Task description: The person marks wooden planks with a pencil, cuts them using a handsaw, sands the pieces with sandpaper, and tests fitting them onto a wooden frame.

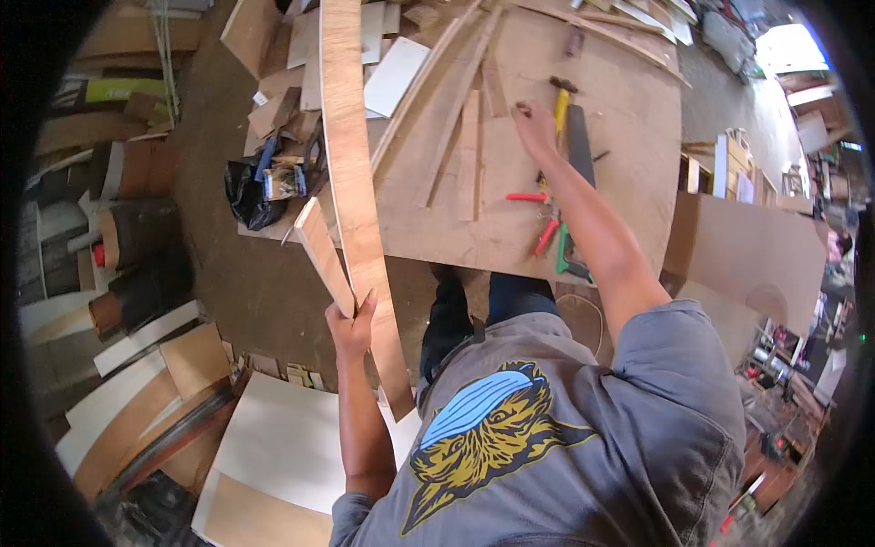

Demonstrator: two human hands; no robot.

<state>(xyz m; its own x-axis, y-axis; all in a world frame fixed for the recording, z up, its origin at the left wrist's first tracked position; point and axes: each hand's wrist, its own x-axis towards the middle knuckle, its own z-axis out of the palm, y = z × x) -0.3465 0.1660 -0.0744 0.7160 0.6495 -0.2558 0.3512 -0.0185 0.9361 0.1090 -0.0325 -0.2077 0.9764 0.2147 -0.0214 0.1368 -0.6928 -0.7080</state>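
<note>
My left hand [352,330] is closed near the table's front edge, with its thumb up against a long plywood strip [355,173]. A short wooden piece [324,257] sticks up out of the same grip, slanting away from the strip. The strip runs from beside my body to beyond the far left of the table. Above the worktable, my right hand [535,126] has its fingers curled together; what they hold, if anything, is too small to make out. Right beside it lie a hammer [562,102] with a yellow handle and a handsaw [580,150]. Red-handled pliers [547,232] rest nearer to me.
Several narrow wooden strips [469,155] lie across the worktable [629,118]. Offcuts and a white board [397,77] are piled at its left, by a black plastic bag [252,193]. White panels [283,438] stand low on my left, and a large brown board [747,246] on my right.
</note>
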